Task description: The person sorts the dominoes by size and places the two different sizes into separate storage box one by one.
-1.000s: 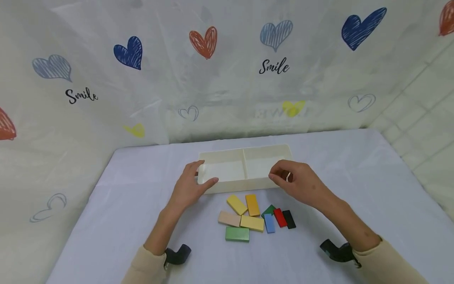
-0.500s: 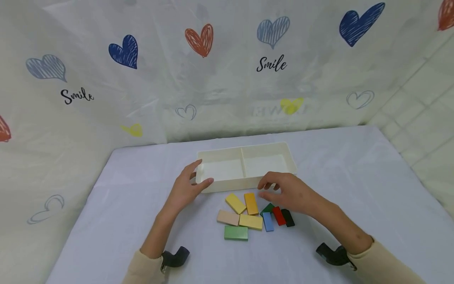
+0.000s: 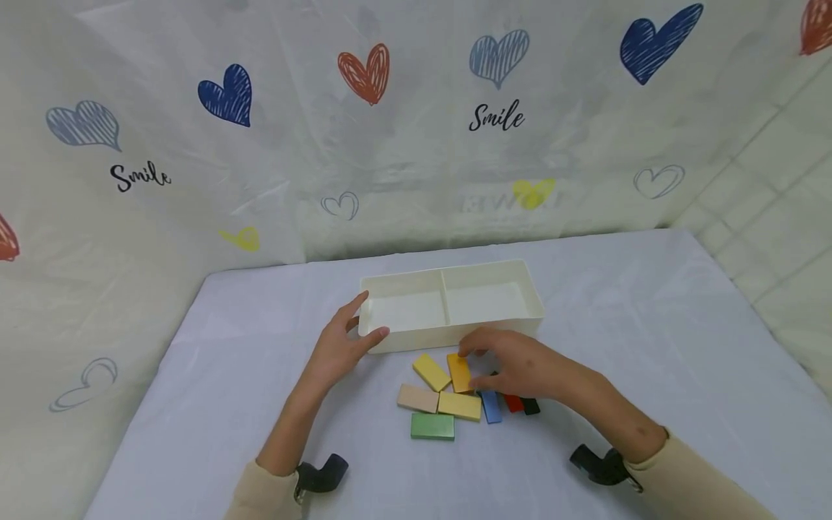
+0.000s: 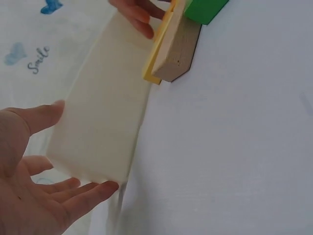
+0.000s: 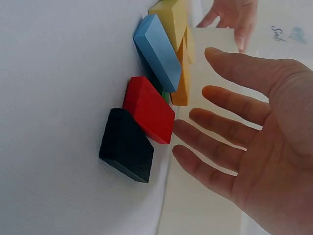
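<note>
A white two-compartment tray (image 3: 416, 340) stands on the table with both compartments bare. My left hand (image 3: 334, 354) spans its left end, fingers spread and fairly straight, thumb along the front rim. In front of the tray, my right hand (image 3: 525, 363) reaches over a cluster of wooden blocks, its thumb and index fingertips beside the orange block (image 3: 458, 374). The right wrist view shows its fingers extended and its palm holding nothing. Nearby lie a blue block (image 3: 492, 409), a red block (image 5: 149, 110) and a black block (image 5: 126, 147); a dark green block is mostly hidden.
Two yellow blocks, one angled (image 3: 431, 371) and one crosswise (image 3: 460, 406), lie beside a beige block (image 3: 418, 398). A green block (image 3: 432, 427) is nearest the front. White cloth covers the table (image 3: 273, 303); a heart-printed sheet (image 3: 416, 159) hangs behind.
My right hand has moved left and down from the tray's front right to the orange block, its thumb and index finger spreading. My left hand keeps its place at the tray.
</note>
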`<action>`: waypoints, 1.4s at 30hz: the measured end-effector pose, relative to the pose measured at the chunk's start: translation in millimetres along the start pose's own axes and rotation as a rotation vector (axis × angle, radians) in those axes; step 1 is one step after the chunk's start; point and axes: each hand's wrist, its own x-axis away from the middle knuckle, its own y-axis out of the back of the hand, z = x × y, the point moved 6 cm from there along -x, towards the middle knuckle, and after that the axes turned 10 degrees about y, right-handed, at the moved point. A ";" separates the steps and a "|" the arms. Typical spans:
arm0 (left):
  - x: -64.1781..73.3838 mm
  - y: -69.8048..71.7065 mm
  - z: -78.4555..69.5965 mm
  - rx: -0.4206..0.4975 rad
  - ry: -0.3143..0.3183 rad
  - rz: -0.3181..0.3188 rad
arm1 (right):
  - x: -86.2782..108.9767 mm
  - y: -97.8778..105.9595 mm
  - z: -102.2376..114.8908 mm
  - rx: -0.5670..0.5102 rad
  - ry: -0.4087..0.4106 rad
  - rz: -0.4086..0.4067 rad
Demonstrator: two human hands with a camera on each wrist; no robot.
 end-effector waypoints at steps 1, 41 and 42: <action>-0.1 -0.3 0.4 0.007 0.002 -0.002 | -0.1 -1.1 0.0 0.006 -0.001 0.008; -4.0 -0.5 4.4 0.055 0.014 -0.032 | -9.7 -16.6 2.3 0.066 0.015 0.059; -4.2 -0.7 4.4 0.055 0.014 -0.031 | -9.9 -16.4 2.6 0.068 0.018 0.053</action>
